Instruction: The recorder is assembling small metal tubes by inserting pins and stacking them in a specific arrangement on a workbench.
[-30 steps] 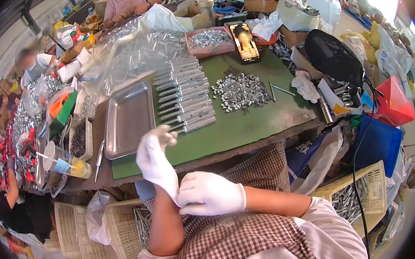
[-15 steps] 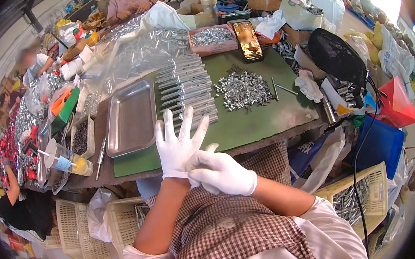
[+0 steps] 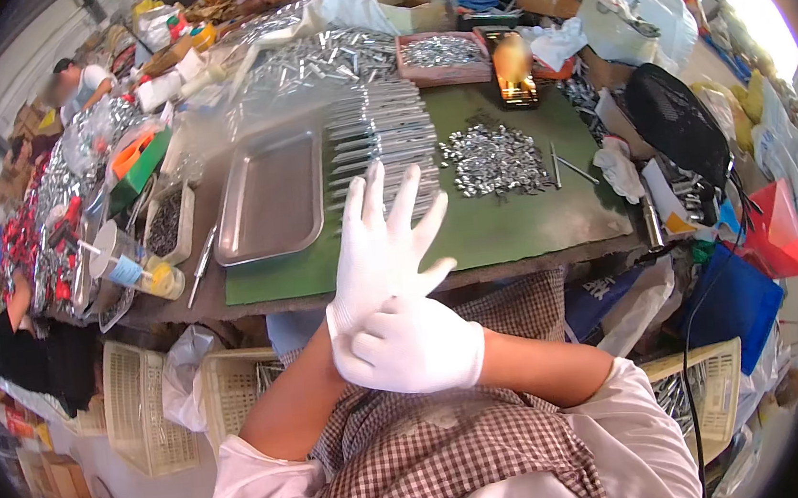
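My left hand (image 3: 382, 251), in a white knit glove, is raised before the bench edge with its fingers spread and nothing in them. My right hand (image 3: 413, 346), gloved alike, is closed at my left wrist, its fingers bent over the cuff of the left glove (image 3: 338, 336). Just beyond my left fingertips lies a row of slim silver metal tubes (image 3: 379, 145) on a green mat (image 3: 512, 228). A heap of small shiny metal parts (image 3: 496, 161) is right of the row. To its left rests a shallow steel tray (image 3: 269, 199).
A pink bin of small parts (image 3: 443, 57) and a phone (image 3: 510, 70) stand at the back. Two loose rods lie beside the heap. A clear cup (image 3: 157, 280) and a slim metal tool (image 3: 201, 268) are at left. Plastic crates (image 3: 150, 407) stand below; other people sit farther off.
My right hand has shifted to the left and wrapped further over the left glove's cuff. The left hand has turned and moved slightly up. The view has tilted downward.
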Available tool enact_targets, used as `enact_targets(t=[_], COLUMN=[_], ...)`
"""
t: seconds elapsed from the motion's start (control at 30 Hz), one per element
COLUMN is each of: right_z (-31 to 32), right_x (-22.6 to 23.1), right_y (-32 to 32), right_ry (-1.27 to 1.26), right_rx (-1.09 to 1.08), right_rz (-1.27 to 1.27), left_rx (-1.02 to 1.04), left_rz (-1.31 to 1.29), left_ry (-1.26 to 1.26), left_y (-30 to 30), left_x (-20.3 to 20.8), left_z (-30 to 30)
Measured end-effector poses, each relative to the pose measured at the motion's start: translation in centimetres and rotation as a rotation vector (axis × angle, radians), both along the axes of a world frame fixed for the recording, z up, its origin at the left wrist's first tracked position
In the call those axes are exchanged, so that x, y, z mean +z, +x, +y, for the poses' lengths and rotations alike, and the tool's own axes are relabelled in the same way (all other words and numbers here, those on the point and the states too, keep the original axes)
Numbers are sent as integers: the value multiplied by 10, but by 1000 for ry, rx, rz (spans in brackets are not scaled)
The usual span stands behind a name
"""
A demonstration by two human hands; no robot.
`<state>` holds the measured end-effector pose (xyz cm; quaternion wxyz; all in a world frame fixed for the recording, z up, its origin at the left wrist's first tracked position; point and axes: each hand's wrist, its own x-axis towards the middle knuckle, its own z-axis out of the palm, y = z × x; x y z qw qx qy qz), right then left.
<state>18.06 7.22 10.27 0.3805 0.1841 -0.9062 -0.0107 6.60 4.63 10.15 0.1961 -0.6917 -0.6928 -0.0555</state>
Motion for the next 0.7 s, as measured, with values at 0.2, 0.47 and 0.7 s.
enact_targets(t=[0.2, 0.47, 0.7], right_z=[2, 16, 14], right_x=[-22, -33, 0], right_y=[28, 52, 30], right_ry=[-254, -442, -520], right_rx=[-40, -35, -205], right_rz=[-103, -130, -19], left_rx=[-38, -76, -13], left_rz=[-150, -287, -118], left_ry=[193, 299, 99], left_y=[-3, -12, 1], left_x=[-2, 0, -5], left_z=[0, 4, 13])
